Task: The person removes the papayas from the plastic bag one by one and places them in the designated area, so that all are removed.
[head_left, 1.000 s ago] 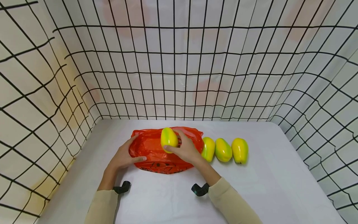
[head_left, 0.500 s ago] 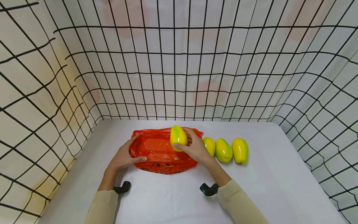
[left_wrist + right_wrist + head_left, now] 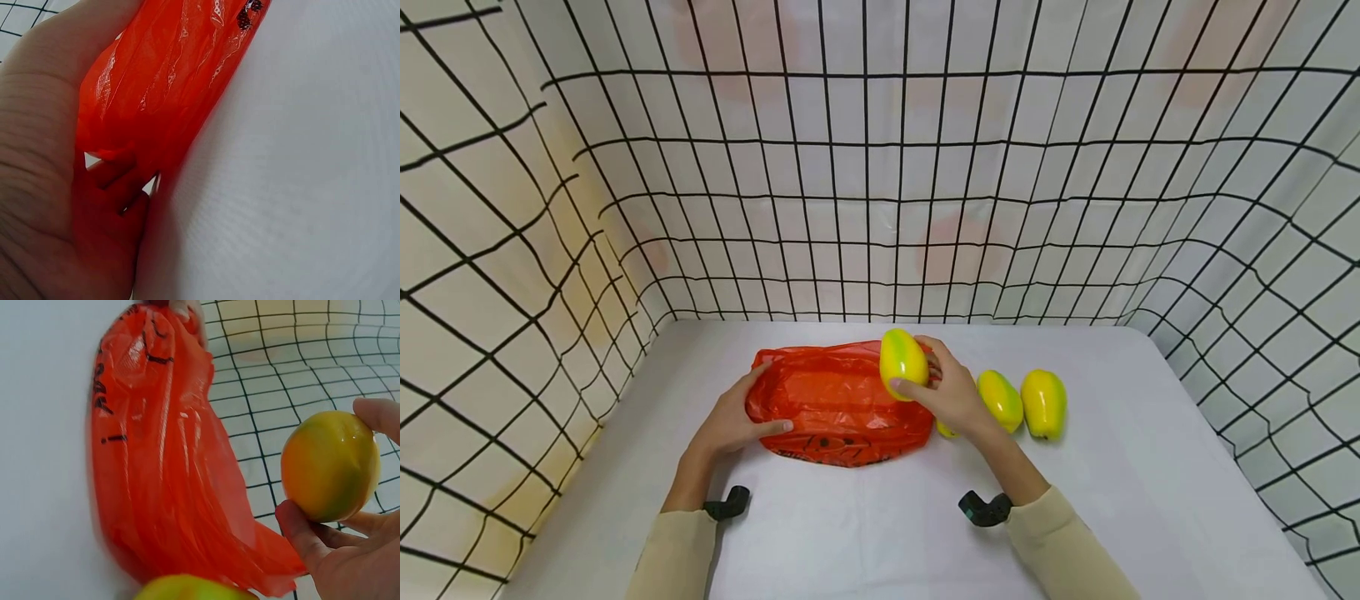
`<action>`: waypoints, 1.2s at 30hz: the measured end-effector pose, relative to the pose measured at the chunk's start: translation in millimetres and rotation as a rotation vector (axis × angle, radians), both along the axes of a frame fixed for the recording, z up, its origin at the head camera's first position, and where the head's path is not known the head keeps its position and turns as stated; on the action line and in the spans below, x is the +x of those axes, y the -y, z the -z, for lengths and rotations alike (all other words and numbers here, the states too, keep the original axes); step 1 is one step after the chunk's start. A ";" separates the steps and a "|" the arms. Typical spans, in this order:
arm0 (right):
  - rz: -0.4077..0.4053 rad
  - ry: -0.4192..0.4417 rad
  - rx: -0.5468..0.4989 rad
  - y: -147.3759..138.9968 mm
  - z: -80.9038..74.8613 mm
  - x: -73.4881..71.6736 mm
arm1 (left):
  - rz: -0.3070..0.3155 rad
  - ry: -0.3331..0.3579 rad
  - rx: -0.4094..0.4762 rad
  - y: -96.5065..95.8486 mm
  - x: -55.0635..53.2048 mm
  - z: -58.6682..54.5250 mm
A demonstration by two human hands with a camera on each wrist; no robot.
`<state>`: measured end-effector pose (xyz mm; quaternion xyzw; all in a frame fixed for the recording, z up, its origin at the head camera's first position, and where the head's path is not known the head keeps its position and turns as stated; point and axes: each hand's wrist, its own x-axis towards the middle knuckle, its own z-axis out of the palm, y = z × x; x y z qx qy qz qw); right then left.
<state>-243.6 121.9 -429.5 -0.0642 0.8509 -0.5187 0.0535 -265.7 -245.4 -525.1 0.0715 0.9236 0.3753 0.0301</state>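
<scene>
A red plastic bag [image 3: 823,404] lies spread with its mouth open on the white table, dark printing along its near side. My left hand [image 3: 730,421] grips the bag's left end, thumb on the near side; through the film its fingers [image 3: 112,175] show red in the left wrist view. Over the right end of the bag, my right hand [image 3: 958,396] holds a yellow-green mango [image 3: 902,365] between thumb and fingers, raised above the table. Beneath that hand, another mango [image 3: 946,430] is mostly hidden.
Two more mangoes, one [image 3: 1000,402] beside the right wrist and one [image 3: 1043,404] farther right, lie on the white table [image 3: 1150,467]. Black grid netting [image 3: 887,200] over white cloth walls in the back and both sides.
My right hand has carried the mango rightward from over the bag's middle to its right end, now covering most of the nearest mango on the table. The left hand stays put.
</scene>
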 end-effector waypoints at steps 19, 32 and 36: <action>0.049 0.005 -0.047 -53.8 -11.0 1.1 | 0.006 -0.023 -0.006 0.2 -1.0 0.2; 0.100 -0.013 -0.017 -90.1 -18.5 8.5 | 0.007 -0.025 0.009 1.5 -0.9 3.8; 0.104 -0.016 -0.017 -101.6 -17.4 11.3 | 0.009 -0.025 0.007 1.6 -1.0 6.7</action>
